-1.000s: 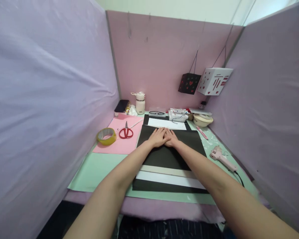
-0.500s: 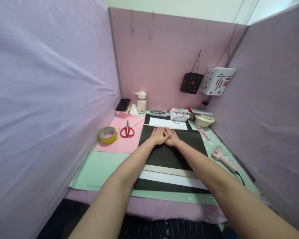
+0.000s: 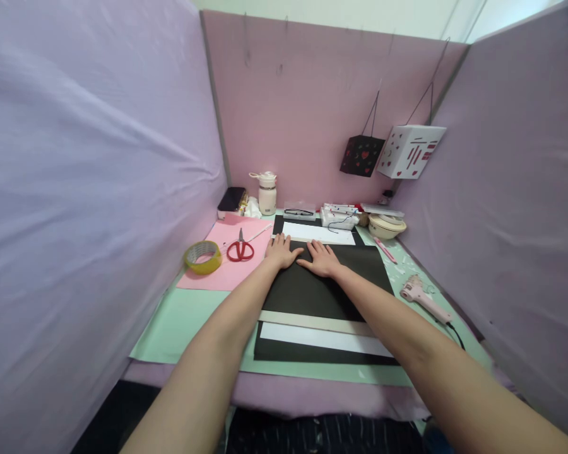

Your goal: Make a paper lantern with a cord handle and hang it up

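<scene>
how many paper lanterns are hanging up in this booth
2. A black lantern with red hearts hangs against the pink back wall. A white lantern with red cutouts hangs just right of it, in the corner by the right wall. None looks hidden.

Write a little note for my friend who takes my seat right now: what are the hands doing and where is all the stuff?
Left hand: flat and open, pressing the far left edge of the black sheet.
Right hand: flat and open on the same sheet, just beside the left, not touching it.
Neither hand holds anything.
Things: a ruler lies across the near part of the black sheet, with a white strip just below it. Red scissors rest on the pink paper, the tape roll at its left edge. The glue gun lies at the right.
Done: the black sheet lies flat.
Left: scissors, tape and glue gun are untouched.
</scene>
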The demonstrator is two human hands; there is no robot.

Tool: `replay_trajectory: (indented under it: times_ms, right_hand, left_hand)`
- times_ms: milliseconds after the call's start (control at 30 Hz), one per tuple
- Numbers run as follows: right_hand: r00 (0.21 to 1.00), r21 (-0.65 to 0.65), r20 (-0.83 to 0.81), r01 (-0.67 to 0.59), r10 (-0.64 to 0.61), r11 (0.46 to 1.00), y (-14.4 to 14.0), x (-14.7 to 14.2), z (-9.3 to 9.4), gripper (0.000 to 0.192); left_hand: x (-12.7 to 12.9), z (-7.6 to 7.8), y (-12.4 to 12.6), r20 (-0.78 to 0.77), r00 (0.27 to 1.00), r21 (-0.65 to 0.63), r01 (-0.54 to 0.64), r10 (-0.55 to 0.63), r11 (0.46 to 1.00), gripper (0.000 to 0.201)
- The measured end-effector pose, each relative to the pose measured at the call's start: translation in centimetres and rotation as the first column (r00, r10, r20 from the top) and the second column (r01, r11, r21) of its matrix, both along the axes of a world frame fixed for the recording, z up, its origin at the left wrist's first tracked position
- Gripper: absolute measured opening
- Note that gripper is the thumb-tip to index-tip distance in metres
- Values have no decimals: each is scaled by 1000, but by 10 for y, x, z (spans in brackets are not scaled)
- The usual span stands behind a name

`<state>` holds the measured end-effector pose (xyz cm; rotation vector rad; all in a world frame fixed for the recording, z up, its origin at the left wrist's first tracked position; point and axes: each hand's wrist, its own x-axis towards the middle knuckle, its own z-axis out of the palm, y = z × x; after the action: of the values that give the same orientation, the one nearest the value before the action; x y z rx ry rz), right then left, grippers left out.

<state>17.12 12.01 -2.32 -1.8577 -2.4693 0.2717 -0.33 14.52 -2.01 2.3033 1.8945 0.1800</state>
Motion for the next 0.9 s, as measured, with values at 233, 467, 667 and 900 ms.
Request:
replay_trajectory:
  times_ms: [233,467,667,900]
  right_hand:
    - [1000,-12,-7,11,-11,1000,0,-1,2,105]
    - [1000,-16,-15,14,-14,1000,1,-1,2,101]
    - [1000,-11,-16,10,-10,1000,2,0,-1,101]
    - [1000,-28,6,4,-4,1000,5,0,0,94]
  left_hand:
    - [-2,-1,2,-33,999,-23,-13,13,1000,92]
    - [9,10,0,-60,982,26,181,-180,983,66]
    - [10,15,5,-69,894,3,445,-444,896,60]
    - [27,15,9,-4,896,70,443,-443,894,41]
